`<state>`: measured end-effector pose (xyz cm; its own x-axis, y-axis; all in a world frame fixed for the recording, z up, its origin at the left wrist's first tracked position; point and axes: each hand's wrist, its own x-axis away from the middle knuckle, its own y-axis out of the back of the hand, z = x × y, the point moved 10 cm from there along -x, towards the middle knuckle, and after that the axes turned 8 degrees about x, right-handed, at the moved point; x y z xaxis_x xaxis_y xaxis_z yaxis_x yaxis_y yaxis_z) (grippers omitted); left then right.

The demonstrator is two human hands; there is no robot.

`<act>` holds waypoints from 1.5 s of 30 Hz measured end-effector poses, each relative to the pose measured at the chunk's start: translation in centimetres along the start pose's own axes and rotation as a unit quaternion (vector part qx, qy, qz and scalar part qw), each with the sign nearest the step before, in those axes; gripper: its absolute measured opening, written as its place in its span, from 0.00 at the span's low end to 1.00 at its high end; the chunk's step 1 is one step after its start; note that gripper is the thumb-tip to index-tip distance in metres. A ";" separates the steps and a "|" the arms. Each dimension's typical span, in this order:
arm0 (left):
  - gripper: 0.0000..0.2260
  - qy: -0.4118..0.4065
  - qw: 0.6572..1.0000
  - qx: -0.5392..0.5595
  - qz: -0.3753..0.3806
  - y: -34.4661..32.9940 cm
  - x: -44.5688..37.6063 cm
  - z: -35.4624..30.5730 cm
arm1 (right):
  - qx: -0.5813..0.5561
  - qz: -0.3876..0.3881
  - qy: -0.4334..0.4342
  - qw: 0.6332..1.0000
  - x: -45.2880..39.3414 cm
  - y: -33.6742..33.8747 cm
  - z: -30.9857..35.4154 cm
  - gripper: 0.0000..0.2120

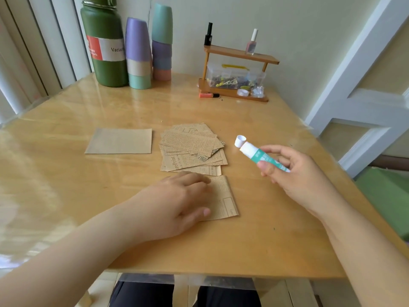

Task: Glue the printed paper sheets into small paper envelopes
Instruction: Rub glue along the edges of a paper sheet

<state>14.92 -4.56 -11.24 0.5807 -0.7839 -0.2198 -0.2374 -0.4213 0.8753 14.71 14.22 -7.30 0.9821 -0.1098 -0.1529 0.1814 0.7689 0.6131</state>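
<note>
A folded printed paper sheet (224, 199) lies near the table's front. My left hand (177, 200) rests flat on its left part, fingers straight. Behind it sits a loose pile of printed paper sheets (192, 147). A plain brown folded paper (119, 141) lies to the pile's left. My right hand (294, 171) grips a white and teal glue stick (256, 152) above the table, right of the pile, tip pointing up-left. The white cap (240, 140) stands on the table just beyond the tip.
At the back of the wooden table (265, 229) stand a green flask (106, 49) and stacked pastel cups (138, 54). A small wooden shelf (239, 74) holds nail polish bottles and a clear box. An orange marker (208, 95) lies before it.
</note>
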 end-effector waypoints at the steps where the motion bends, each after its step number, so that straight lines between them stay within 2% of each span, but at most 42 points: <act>1: 0.27 0.001 1.000 0.002 0.022 -0.8 -0.3 -0.1 | 0.000 -0.003 -0.011 1.000 0.5 0.2 -0.1 0.13; 4: 0.28 -0.008 0.998 -0.021 0.054 -2.2 -0.6 -0.7 | 0.008 -0.018 -0.018 1.000 1.7 0.8 0.0 0.14; 8: 0.24 -0.018 0.999 -0.021 0.032 -2.1 0.1 -1.0 | 0.045 0.001 -0.017 0.999 2.5 0.6 0.4 0.07; 10: 0.22 -0.017 1.000 -0.014 0.011 -2.0 0.4 -0.8 | 0.081 0.015 -0.014 0.997 2.6 0.0 0.7 0.07; 13: 0.22 0.008 1.000 0.016 -0.009 -2.2 0.8 -0.3 | 0.130 -0.003 -0.009 0.991 2.4 -0.3 1.5 0.09; 18: 0.23 0.030 0.998 0.036 -0.030 -1.8 1.0 0.0 | 0.115 -0.018 0.023 0.993 1.4 -1.4 2.9 0.08; 28: 0.24 0.033 0.998 0.041 -0.039 -1.8 1.0 0.1 | 0.230 0.009 0.090 0.969 -0.1 -4.6 4.7 0.16; 33: 0.23 0.032 0.998 0.040 -0.040 -1.8 1.1 0.2 | 0.229 0.009 0.083 0.970 -0.7 -4.8 4.4 0.18; 40: 0.23 0.034 0.998 0.043 -0.040 -1.7 1.1 0.2 | 0.202 -0.005 0.087 0.975 -1.6 -4.6 4.1 0.14; 45: 0.24 0.038 0.997 0.049 -0.037 -1.7 1.1 0.2 | 0.203 0.013 0.092 0.975 -1.7 -4.6 4.0 0.15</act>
<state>15.81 -4.79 -13.04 0.6553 -0.7139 -0.2467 -0.2638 -0.5224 0.8109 12.42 8.35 -6.79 0.9678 0.0502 -0.2466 0.1981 0.4524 0.8695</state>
